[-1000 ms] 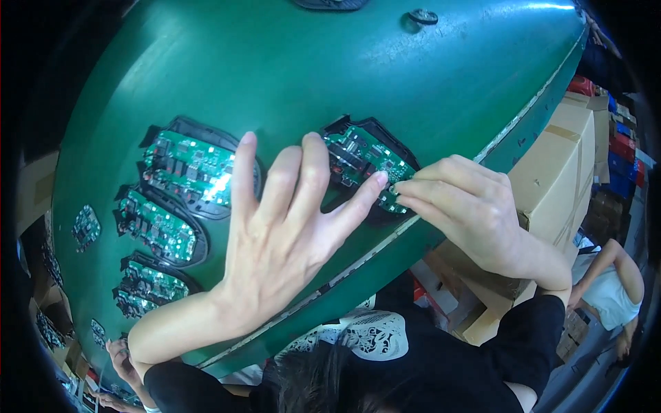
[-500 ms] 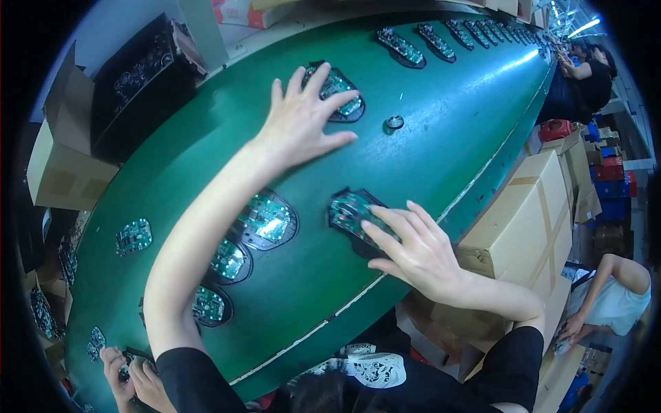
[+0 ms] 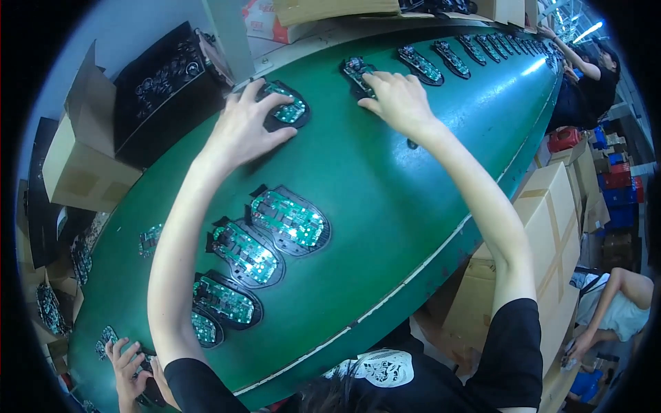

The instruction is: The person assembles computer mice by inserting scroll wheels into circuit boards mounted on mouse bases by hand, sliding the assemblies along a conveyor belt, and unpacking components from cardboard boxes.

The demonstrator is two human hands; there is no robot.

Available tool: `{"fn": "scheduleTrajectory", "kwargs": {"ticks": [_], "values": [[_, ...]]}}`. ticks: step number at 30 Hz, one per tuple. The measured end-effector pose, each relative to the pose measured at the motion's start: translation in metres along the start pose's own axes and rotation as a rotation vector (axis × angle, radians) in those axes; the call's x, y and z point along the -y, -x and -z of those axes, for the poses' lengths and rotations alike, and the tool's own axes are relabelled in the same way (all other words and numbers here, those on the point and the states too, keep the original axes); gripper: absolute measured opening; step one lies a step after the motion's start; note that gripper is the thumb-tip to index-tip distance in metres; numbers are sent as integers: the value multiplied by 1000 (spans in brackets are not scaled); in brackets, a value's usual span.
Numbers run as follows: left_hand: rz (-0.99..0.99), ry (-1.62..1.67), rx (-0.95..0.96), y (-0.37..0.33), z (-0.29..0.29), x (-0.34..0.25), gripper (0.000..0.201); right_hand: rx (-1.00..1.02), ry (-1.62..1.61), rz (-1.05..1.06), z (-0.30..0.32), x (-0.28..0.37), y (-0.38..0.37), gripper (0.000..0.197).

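Note:
My left hand (image 3: 241,127) spans one end of a green circuit board (image 3: 292,110) in a black oval shell, fingers curved over it and thumb apart. Farther along the green table my right hand (image 3: 399,100) has its fingers and thumb at a narrower circuit board (image 3: 354,67), whose near end they hide. Between my arms, nearer to me, lies a slanting row of black-shelled boards: a large board (image 3: 292,219), a second board (image 3: 246,253) and a third board (image 3: 227,303). A fourth is partly behind my left forearm.
More boards (image 3: 420,65) line the far end of the green table (image 3: 385,241). A small black round part (image 3: 412,144) sits beside my right forearm. Cartons (image 3: 89,168) and a black bin (image 3: 165,96) stand left, a taped carton (image 3: 544,227) right. Another person's hands (image 3: 127,372) work lower left.
My left hand has moved left with its board. My right hand has gone from near the front edge to the far side; the board it touched there no longer lies in that spot.

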State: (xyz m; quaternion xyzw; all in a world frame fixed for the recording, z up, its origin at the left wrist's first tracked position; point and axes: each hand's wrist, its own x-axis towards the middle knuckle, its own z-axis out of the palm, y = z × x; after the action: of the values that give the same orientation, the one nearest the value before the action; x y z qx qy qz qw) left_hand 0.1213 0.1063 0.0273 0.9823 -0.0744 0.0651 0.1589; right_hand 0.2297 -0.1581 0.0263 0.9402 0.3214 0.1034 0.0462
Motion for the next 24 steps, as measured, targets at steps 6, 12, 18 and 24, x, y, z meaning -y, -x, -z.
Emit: {"fn": "scheduleTrajectory", "kwargs": {"ticks": [6,12,18,24], "values": [[-186,30,76,3,-9,-42,50,-176,-308,85,11,-53,36,43],[-368,24,172,45,-20,-118,52,39,-367,125,47,-48,102,38],[-461,43,263,102,-22,-157,58,-78,-365,127,13,-63,103,26],[-358,154,186,133,-41,-150,62,148,-848,7,74,-3,142,34]]}}
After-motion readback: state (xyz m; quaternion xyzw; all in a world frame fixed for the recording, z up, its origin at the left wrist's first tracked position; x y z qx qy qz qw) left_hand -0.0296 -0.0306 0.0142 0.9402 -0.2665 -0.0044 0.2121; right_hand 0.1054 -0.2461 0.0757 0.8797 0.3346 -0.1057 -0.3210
